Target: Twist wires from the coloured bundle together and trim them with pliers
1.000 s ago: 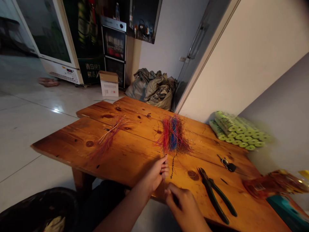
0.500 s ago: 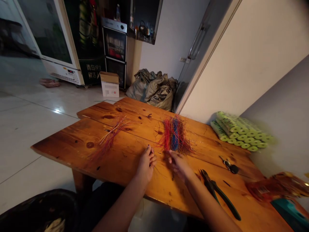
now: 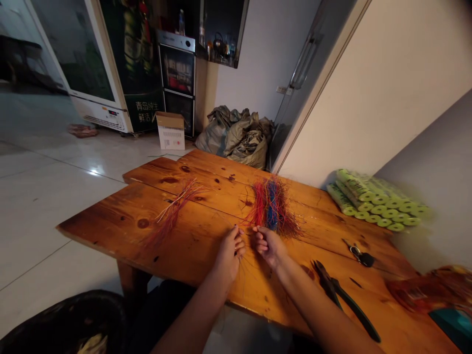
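Observation:
My left hand (image 3: 231, 251) is closed over the front of the wooden table (image 3: 199, 260), and a few thin wires (image 3: 241, 268) trail out below its fingers. Close beside it, my right hand (image 3: 270, 247) is pinched, thumb against the curled fingers; whatever it may hold is too fine to make out. Just beyond the right hand lies a spread bundle of red, blue and brown thin wires (image 3: 272, 206). A smaller, looser bunch of reddish and pale wires (image 3: 173, 211) rests on the table to the left. Dark-handled cutting pliers (image 3: 337, 290) lie right of my right forearm.
Keys with a black fob (image 3: 363, 257) lie on the table's right side, near an orange bottle (image 3: 424, 290) and a teal object (image 3: 452, 322). Green rolls (image 3: 379, 201) are stacked by the wall. A black bin (image 3: 70, 314) stands at lower left; sacks (image 3: 236, 135) sit behind the table.
My right hand has risen slightly and its fingers have curled in, the tips now close to the left hand's. The whole view has shifted a little.

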The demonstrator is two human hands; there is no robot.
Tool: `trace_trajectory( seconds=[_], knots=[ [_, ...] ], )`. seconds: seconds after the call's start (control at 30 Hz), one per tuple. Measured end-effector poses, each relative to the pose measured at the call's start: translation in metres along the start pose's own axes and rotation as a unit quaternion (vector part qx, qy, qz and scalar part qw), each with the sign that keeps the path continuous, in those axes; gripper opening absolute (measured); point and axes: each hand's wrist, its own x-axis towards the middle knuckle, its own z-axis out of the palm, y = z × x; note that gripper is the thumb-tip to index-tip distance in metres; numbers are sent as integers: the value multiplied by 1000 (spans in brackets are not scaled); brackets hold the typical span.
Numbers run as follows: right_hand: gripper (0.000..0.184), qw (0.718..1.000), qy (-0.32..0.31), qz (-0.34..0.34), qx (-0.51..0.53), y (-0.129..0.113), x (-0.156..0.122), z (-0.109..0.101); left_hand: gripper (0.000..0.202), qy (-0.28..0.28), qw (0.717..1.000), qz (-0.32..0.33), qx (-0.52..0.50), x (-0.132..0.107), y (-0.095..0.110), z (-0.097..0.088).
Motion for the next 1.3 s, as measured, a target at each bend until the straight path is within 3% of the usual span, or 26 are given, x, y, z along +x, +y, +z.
trace_trajectory(
  seconds=[0.1,0.23,0.43,0.53,0.63,0.67,0.73,0.87,0.93,1.17,1.3],
  knots=[
    [12,1000,3,-14,-20,3,-30,5,24,3,999,-28,42,-3,-8,1],
    [17,985,-41,-12,-168,6,-71,5,29,-31,992,-85,94,-8,-20,2],
    [20,942,-106,-12,-318,12,-114,-2,27,-134,975,-174,22,-11,-25,2],
    [29,928,-111,1,-357,10,-120,-9,33,-138,979,-147,21,-11,-24,3],
    [42,905,-78,-27,-416,2,-108,-22,34,-104,993,-49,23,-10,-22,5],
    [44,887,-43,-62,-456,-2,-100,-27,35,-89,996,-13,23,-9,-21,6],
    [37,813,33,-136,-565,-9,-81,-36,35,-66,997,41,16,-8,-17,7],
    [34,624,111,-113,-766,-14,-42,-41,33,-66,996,60,-8,-6,-10,5],
    [34,576,119,-100,-803,-11,-30,-38,33,-72,995,65,-11,-6,-8,5],
    [38,566,129,-101,-808,1,-27,-38,33,-119,985,120,34,-18,-6,11],
    [37,580,145,-123,-792,-3,-36,-41,32,-164,974,149,52,-30,-6,14]
  ],
)
